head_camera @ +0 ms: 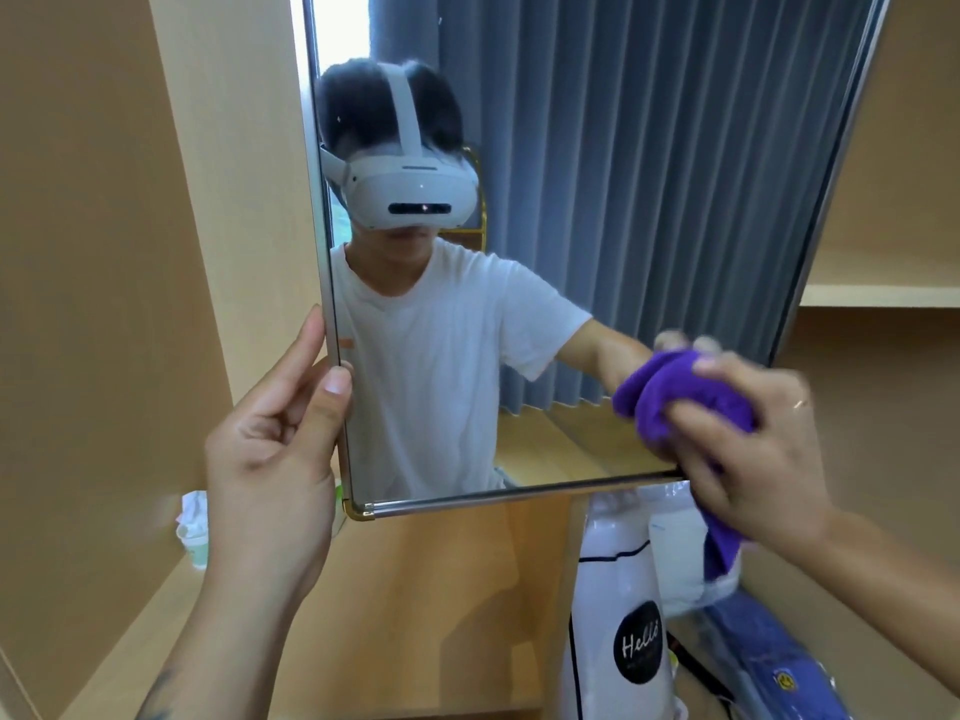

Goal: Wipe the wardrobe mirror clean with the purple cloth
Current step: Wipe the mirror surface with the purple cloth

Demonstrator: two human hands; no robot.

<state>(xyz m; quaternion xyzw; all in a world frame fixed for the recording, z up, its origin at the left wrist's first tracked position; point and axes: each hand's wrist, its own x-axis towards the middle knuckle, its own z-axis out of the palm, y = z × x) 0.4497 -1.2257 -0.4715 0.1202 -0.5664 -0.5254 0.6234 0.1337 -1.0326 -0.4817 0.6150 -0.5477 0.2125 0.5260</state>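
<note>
While left hand grips mirror edge, right hand presses purple cloth.

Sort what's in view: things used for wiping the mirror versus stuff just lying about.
In use: metal-framed wardrobe mirror; bunched purple cloth; right hand gripping it; left hand holding the frame.
Lying about: white "Hello" bag; blue plastic-wrapped package; wooden shelf.

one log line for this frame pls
left hand grip: holds mirror left edge | right hand grip: purple cloth on lower right corner | step: wiping

Soft, even light, wide-angle bowing at edges, right hand perhaps motion-blurred.
</note>
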